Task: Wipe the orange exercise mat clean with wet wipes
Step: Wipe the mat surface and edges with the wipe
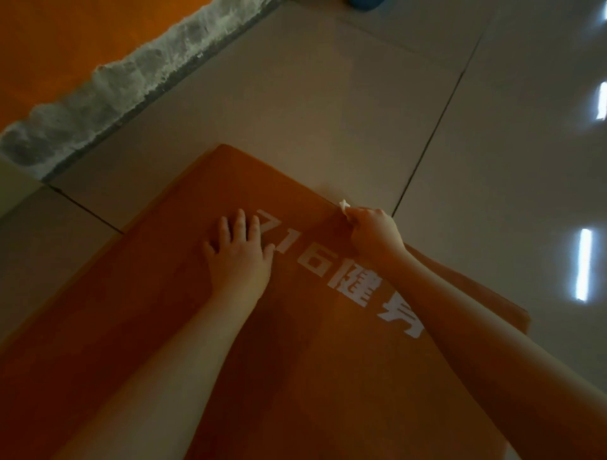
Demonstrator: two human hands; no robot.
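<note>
1 orange mat [170, 321] on tiled floor [295, 108], lower centre of frame. Wiping underway at its far edge. Right hand [374, 231] pinches 1 wet wipe [345, 206] there; left hand [238, 254] flat, fingers spread, pressing mat. Next, likely: sweep wipe along edge, mat held steady.

Glossy beige floor tiles [295, 98], orange wall [65, 39], rough grey plaster strip [131, 75] along its base, blue object [364, 4] at top edge.

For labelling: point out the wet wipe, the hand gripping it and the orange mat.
wet wipe [343, 205], head view, on the white tip sticking out.
right hand [374, 231], head view, on the back of the hand.
orange mat [147, 312], head view, on bare surface near its left edge.
</note>
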